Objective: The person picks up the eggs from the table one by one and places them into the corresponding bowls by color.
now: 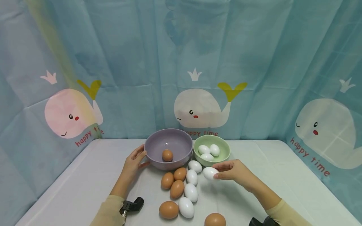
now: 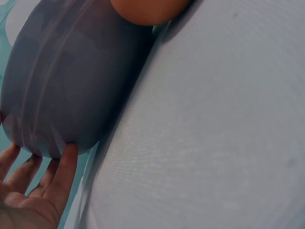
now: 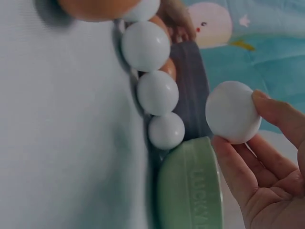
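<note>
The left hand (image 1: pixel 135 161) is spread, with its fingertips on the side of the purple bowl (image 1: pixel 171 141). The bowl is just to the right of this hand, and 1 brown egg (image 1: pixel 167 155) sits inside. If that hand pushes hard, the bowl could slide and bump the green bowl next to it.

Between the hands, on the tabletop (image 1: pixel 85 182), lie 4 brown eggs (image 1: pixel 167 180). Beside them, closer to the right hand, is a row of 4 white eggs (image 1: pixel 191 192). Eggs are round, so 1 small knock from a hand could make them roll.

The green bowl (image 1: pixel 225 150) is just past the right hand's fingertips, with 3 small white eggs (image 1: pixel 215 150) in it. The right hand (image 1: pixel 233 172) pinches 1 white egg, the held egg (image 1: pixel 210 173), up near that bowl's rim. If the pinch is too loose, the smooth egg could slip out. If the hand stays too low, the egg could hit the rim.

Another brown egg (image 1: pixel 215 219) lies nearer the person than the right hand.
</note>
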Demonstrator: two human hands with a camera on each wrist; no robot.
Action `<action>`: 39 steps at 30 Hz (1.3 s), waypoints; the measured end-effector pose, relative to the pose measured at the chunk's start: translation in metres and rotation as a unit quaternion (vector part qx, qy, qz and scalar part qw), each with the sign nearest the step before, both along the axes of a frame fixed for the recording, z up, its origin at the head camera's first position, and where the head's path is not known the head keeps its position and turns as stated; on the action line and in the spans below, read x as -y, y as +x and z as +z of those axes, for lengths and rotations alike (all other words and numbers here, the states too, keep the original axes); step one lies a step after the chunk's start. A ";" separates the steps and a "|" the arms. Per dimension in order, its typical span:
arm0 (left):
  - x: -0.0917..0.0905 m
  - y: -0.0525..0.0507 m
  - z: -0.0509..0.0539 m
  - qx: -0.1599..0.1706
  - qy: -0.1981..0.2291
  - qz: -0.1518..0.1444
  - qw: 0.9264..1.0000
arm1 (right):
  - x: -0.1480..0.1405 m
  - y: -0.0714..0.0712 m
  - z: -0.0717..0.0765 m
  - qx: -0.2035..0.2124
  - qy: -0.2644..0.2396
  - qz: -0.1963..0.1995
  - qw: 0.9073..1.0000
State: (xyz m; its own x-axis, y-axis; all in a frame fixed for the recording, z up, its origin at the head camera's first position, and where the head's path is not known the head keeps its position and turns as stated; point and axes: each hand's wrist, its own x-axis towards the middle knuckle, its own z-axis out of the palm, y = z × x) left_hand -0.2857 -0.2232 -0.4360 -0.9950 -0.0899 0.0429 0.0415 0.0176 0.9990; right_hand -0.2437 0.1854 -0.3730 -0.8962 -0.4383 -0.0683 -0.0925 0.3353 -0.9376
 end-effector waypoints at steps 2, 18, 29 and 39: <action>0.000 0.001 0.001 0.000 -0.001 0.001 1.000 | 0.002 -0.004 0.004 -0.007 0.003 -0.009 1.000; 0.000 -0.001 0.000 -0.004 0.002 -0.003 1.000 | 0.013 -0.039 0.016 -0.049 0.031 -0.081 0.995; 0.001 -0.001 -0.001 0.000 0.004 -0.001 1.000 | 0.023 -0.064 0.016 -0.044 0.031 -0.099 0.994; 0.002 -0.002 -0.002 -0.007 0.008 -0.007 1.000 | 0.034 -0.082 0.015 -0.036 0.047 -0.120 0.991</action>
State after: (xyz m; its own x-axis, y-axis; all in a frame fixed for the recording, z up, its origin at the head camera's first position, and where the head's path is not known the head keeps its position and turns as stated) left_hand -0.2879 -0.2252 -0.4378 -0.9955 -0.0765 0.0565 0.0566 0.0015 0.9984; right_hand -0.3256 0.1514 -0.3578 -0.9778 -0.2073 -0.0310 -0.0651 0.4409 -0.8952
